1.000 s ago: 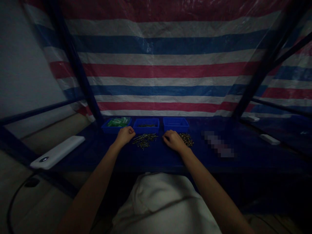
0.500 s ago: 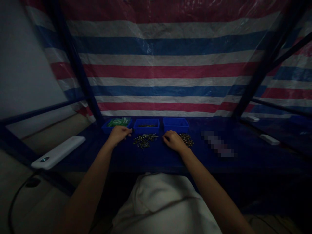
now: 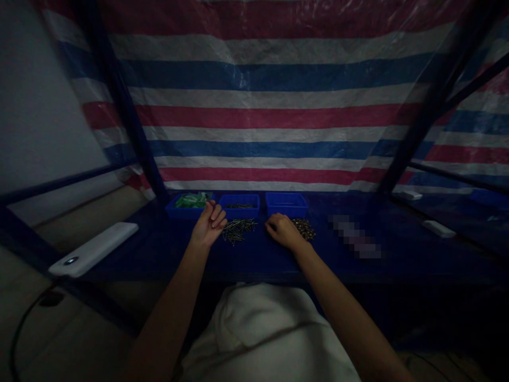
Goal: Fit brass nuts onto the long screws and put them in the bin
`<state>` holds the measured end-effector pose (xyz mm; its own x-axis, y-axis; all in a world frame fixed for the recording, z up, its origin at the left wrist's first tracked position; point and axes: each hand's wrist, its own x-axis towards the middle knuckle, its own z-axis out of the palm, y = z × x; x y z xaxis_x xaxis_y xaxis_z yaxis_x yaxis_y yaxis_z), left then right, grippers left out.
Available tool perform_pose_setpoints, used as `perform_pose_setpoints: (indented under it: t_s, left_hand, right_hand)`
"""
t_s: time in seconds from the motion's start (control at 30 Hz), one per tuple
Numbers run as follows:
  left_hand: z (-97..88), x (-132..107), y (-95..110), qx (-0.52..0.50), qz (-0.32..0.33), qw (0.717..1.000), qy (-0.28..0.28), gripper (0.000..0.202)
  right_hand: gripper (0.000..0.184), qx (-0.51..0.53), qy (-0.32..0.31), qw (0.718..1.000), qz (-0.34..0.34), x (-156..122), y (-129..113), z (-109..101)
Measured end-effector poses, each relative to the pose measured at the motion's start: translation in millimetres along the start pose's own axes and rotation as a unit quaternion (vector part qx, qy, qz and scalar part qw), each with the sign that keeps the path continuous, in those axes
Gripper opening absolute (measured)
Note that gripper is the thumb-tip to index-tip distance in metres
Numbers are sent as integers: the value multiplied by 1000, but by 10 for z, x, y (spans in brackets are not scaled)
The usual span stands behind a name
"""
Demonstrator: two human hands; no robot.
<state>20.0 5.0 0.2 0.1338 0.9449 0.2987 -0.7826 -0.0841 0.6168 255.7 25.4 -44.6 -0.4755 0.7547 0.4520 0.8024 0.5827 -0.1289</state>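
My left hand (image 3: 209, 224) is raised at the left edge of a pile of long, thin screws (image 3: 239, 229), palm turned up and fingers curled in. Whatever those fingers hold, if anything, is too dark and small to make out. My right hand (image 3: 280, 229) rests on the blue table, its fingers bent down and closed, their tips hidden beneath it. Beside it, partly behind the wrist, lies a heap of small brassy metal pieces (image 3: 304, 228), perhaps nuts.
Along the back stand three blue bins: one with green plastic packets (image 3: 191, 200), a middle bin (image 3: 239, 213) with screws, and a right bin (image 3: 287, 211). A white device (image 3: 95, 248) lies left; a blurred-out object (image 3: 353, 236) lies right. Blue posts flank the table (image 3: 254, 265).
My left hand has moved right from in front of the green packets' bin to the screw pile and has rolled palm up. My right hand has stayed in place.
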Motion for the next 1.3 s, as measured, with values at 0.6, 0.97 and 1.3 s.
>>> perform_pose_setpoints:
  t_s: [0.6,0.97,1.3]
  left_hand:
    - [-494,239,73,632,-61,764,114,32]
    - [-561,323,77,884,-66,457,-78,22]
    - [-559,351,136,850,-51,515,-99,20]
  right_hand:
    - [19,9,1,1000,3,-4,-21,-23]
    - [20,0,-7,1000,3,-5,-25,-31]
    - [19,10,-12,1000,9,-10,-29,-32]
